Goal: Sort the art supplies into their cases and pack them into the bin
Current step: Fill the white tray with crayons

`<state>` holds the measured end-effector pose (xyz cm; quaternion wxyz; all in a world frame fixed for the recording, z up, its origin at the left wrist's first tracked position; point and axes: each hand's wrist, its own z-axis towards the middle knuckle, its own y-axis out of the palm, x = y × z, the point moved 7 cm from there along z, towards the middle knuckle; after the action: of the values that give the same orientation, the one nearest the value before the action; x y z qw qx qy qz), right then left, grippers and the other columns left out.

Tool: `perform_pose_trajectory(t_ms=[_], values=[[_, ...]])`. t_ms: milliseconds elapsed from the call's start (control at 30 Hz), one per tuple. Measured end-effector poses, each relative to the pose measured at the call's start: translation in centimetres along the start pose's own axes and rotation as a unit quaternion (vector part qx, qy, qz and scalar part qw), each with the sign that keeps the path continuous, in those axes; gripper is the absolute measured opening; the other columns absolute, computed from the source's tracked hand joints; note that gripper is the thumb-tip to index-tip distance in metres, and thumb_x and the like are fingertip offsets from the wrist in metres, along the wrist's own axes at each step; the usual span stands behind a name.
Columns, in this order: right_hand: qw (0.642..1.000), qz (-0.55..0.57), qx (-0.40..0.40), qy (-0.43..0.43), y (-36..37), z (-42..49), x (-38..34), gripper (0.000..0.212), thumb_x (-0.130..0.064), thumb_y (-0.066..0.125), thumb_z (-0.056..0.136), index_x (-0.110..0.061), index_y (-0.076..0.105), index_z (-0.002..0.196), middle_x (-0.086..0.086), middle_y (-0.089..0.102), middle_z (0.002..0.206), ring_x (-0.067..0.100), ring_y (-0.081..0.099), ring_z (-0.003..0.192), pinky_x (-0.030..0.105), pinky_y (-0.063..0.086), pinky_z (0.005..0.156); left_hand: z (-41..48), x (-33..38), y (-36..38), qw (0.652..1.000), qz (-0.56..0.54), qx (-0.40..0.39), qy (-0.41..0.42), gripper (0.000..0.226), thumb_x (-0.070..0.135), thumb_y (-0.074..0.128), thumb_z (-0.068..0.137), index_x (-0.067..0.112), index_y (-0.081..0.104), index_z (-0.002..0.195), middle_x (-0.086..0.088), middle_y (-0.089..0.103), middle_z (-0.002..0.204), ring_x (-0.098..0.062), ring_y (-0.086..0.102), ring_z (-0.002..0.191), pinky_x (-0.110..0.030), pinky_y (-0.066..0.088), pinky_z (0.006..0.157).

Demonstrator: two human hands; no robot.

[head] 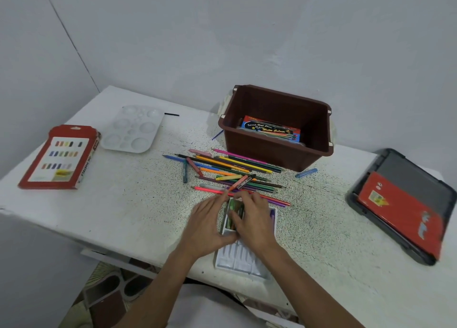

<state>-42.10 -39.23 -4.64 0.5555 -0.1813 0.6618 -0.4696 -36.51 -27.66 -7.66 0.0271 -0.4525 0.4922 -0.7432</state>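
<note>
Left hand (210,225) tight round white tray (243,259); right hand (256,220) in a pinch on green crayons (234,207) inside

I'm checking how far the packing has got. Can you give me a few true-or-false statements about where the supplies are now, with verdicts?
1. The brown bin already holds a water colour box. True.
2. The white palette is inside the bin. False: it lies on the table, left of the bin.
3. The left hand and right hand are both at the white tray. True.
4. The coloured pencils are packed in a case. False: they lie loose on the table between the tray and the bin.
5. A red case lies on the dark grey lid at the right. True.
</note>
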Motion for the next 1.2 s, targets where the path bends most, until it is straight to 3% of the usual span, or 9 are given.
perform_pose_trajectory(t_ms=[167, 333, 467, 633, 833, 933, 1067, 1133, 1200], values=[[0.997, -0.016, 0.055, -0.045, 0.6, -0.4, 0.0, 0.005, -0.021, 0.070, 0.087, -0.022, 0.065, 0.088, -0.003, 0.047, 0.093, 0.015, 0.036, 0.089, 0.030, 0.032, 0.072, 0.0, -0.3, 0.2, 1.000, 0.006, -0.003, 0.000, 0.104, 0.063, 0.062, 0.070, 0.030, 0.013, 0.155, 0.010, 0.034, 0.155, -0.005, 0.029, 0.141, -0.034, 0.024, 0.117], [0.994, -0.018, 0.065, -0.085, 0.7, -1.2, 0.3, 0.004, -0.023, 0.068, 0.089, -0.020, 0.068, 0.086, -0.003, 0.049, 0.095, 0.014, 0.037, 0.091, 0.027, 0.032, 0.077, 0.0, -0.4, 0.3, 1.000, 0.012, -0.001, 0.004, 0.104, 0.066, 0.063, 0.073, 0.028, 0.013, 0.156, 0.011, 0.033, 0.156, -0.005, 0.027, 0.142, -0.033, 0.022, 0.118], [0.992, -0.031, 0.052, -0.110, 0.6, -2.0, 0.3, 0.013, -0.024, 0.061, 0.091, -0.021, 0.072, 0.096, -0.002, 0.052, 0.105, 0.017, 0.040, 0.098, 0.030, 0.039, 0.083, -0.1, -0.4, 0.4, 1.000, 0.012, -0.003, 0.007, 0.101, 0.066, 0.061, 0.075, 0.029, 0.013, 0.156, 0.010, 0.033, 0.155, -0.003, 0.026, 0.141, -0.027, 0.016, 0.116], [0.989, -0.043, 0.061, -0.130, -0.4, -3.4, 0.9, 0.031, -0.027, 0.051, 0.095, -0.018, 0.068, 0.119, 0.003, 0.053, 0.124, 0.019, 0.043, 0.113, 0.031, 0.039, 0.095, -0.1, -0.4, 0.4, 1.000, 0.016, 0.010, 0.010, 0.093, 0.066, 0.055, 0.079, 0.029, 0.017, 0.155, 0.011, 0.036, 0.154, -0.005, 0.029, 0.141, -0.034, 0.025, 0.117], [0.989, -0.063, 0.080, -0.109, -2.5, -4.7, 3.7, 0.037, -0.032, 0.045, 0.098, -0.016, 0.066, 0.123, 0.003, 0.054, 0.130, 0.021, 0.044, 0.121, 0.037, 0.043, 0.101, -0.1, -0.3, 0.2, 1.000, 0.021, 0.008, 0.006, 0.093, 0.070, 0.057, 0.078, 0.029, 0.023, 0.154, 0.015, 0.035, 0.152, -0.004, 0.030, 0.139, -0.028, 0.020, 0.115], [0.989, -0.076, 0.078, -0.096, -3.2, -5.2, 5.4, 0.038, -0.034, 0.046, 0.098, -0.016, 0.065, 0.126, 0.003, 0.053, 0.136, 0.023, 0.041, 0.127, 0.043, 0.043, 0.103, 0.0, 0.0, 0.0, 1.000, -0.003, 0.013, -0.002, 0.079, 0.069, 0.050, 0.082, 0.030, 0.035, 0.150, 0.021, 0.036, 0.144, 0.003, 0.029, 0.133, -0.027, 0.021, 0.112], [0.989, -0.099, 0.040, -0.099, -2.3, -6.6, 7.2, 0.049, -0.047, 0.044, 0.099, -0.022, 0.053, 0.141, 0.001, 0.036, 0.156, 0.024, 0.025, 0.145, 0.041, 0.025, 0.118, 0.7, -0.2, -0.5, 0.995, -0.064, 0.068, -0.030, 0.048, 0.049, 0.054, 0.089, 0.025, 0.061, 0.130, 0.011, 0.060, 0.129, -0.004, 0.051, 0.119, -0.037, 0.042, 0.104], [0.990, -0.105, 0.019, -0.090, -1.6, -7.1, 7.7, 0.056, -0.057, 0.039, 0.100, -0.028, 0.042, 0.148, -0.003, 0.021, 0.162, 0.020, 0.012, 0.150, 0.037, 0.012, 0.120, 1.5, -0.1, -1.1, 0.992, -0.069, 0.094, -0.050, 0.032, 0.032, 0.060, 0.092, 0.021, 0.067, 0.121, 0.006, 0.066, 0.118, -0.009, 0.059, 0.109, -0.032, 0.049, 0.093], [0.990, -0.111, 0.016, -0.083, -1.3, -7.3, 7.9, 0.058, -0.059, 0.036, 0.100, -0.030, 0.038, 0.150, -0.005, 0.016, 0.163, 0.018, 0.008, 0.151, 0.037, 0.011, 0.120, 2.5, 0.2, -1.6, 0.990, -0.049, 0.112, -0.073, 0.025, 0.024, 0.063, 0.093, 0.019, 0.068, 0.117, 0.002, 0.066, 0.115, -0.013, 0.062, 0.102, -0.024, 0.048, 0.082]])
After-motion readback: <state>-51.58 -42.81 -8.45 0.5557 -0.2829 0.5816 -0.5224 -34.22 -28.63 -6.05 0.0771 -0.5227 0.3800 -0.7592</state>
